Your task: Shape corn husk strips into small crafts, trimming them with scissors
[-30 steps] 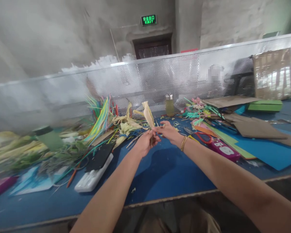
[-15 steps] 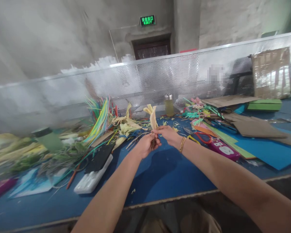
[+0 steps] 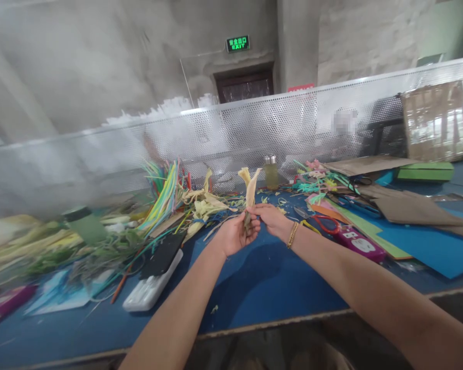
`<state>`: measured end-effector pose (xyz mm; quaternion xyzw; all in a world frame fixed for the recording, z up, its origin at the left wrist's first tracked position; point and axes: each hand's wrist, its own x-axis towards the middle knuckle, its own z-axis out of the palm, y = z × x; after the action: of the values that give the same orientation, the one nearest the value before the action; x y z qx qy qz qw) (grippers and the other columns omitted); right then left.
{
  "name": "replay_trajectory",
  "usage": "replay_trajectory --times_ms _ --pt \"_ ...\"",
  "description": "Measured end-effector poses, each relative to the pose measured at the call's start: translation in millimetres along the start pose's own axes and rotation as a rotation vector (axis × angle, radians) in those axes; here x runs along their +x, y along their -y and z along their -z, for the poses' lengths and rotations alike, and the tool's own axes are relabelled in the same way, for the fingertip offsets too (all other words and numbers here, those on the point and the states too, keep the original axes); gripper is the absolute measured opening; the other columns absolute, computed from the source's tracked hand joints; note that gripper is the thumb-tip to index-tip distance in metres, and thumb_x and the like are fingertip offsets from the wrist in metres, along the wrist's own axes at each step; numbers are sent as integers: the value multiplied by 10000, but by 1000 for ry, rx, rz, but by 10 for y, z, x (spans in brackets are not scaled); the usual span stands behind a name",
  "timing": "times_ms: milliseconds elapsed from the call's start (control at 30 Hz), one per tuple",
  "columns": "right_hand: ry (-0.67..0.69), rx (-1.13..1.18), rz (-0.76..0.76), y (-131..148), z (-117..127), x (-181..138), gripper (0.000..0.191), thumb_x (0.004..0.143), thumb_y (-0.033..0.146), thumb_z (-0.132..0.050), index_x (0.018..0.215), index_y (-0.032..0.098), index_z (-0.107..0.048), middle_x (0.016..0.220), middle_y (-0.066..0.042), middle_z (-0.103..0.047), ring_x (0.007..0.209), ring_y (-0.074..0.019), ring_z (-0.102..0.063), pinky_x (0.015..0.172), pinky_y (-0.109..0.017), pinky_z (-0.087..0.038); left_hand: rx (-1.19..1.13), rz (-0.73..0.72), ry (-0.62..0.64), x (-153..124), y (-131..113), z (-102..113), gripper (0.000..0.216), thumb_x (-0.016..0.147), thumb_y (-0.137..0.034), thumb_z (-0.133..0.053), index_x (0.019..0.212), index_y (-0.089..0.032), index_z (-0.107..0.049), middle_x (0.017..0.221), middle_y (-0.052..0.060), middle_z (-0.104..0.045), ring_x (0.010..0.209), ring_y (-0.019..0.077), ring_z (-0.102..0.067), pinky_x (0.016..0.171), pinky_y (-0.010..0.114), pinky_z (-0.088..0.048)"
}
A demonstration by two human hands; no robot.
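Observation:
Pale yellow dried husk pieces [image 3: 250, 191], looking like corn husk, stand upright between my hands above the middle of the table. My left hand [image 3: 238, 234] is closed round the lower end, where a darker greenish stem part shows among the fingers. At the husk's base, the thumb and fingertips of my right hand [image 3: 269, 216] pinch it just above the left hand. A gold bracelet [image 3: 292, 235] circles the right wrist. Behind the left hand lies a pile of similar pale husks [image 3: 206, 203].
Left are a bundle of coloured stems [image 3: 167, 198], a green-lidded jar [image 3: 84, 225] and a black phone-like slab [image 3: 162, 255] on a white case [image 3: 153, 288]. Red-handled scissors [image 3: 327, 224], a purple power strip [image 3: 360, 244] and blue sheets [image 3: 435, 252] lie right. A perforated metal screen [image 3: 247, 123] stands behind.
The husk tops have spread apart into two pieces. My left hand's fingers have opened slightly round the stem, while the right hand stays pinched at the base. The whole view has shifted a little.

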<state>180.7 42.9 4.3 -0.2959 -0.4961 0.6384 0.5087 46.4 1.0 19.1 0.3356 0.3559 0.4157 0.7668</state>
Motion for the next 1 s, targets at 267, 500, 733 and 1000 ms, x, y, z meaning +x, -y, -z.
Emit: replay_trajectory --times_ms 267,500,733,1000 --pt "12 -105 95 -23 -49 -37 300 633 400 -741 534 151 -605 513 -1 -577 463 -93 -498 475 -242 -408 61 -149 -69 61 71 -6 190 875 -202 -524 692 -154 -525 561 -21 -493 493 74 -508 493 174 -417" --pt "99 -212 198 -62 -64 -52 377 669 493 -706 524 162 -598 469 -4 -569 474 -111 -520 562 -270 -437 125 -306 -193 189 121 58 92 807 -132 -554 721 -151 -529 585 -34 -487 476 51 -465 498 163 -384" --pt "-133 -276 173 -72 21 53 397 584 435 -755 433 174 -497 416 32 -483 430 -80 -425 480 -245 -363 542 -512 -76 240 237 90 200 830 -330 -538 719 -164 -541 516 -52 -417 449 70 -347 445 192 -248" --pt "-96 -175 33 -12 52 78 279 598 356 -735 501 172 -550 415 21 -489 435 -116 -437 456 -273 -343 778 -521 -116 217 189 24 245 824 -363 -503 683 -174 -572 550 21 -610 490 134 -542 533 244 -397"
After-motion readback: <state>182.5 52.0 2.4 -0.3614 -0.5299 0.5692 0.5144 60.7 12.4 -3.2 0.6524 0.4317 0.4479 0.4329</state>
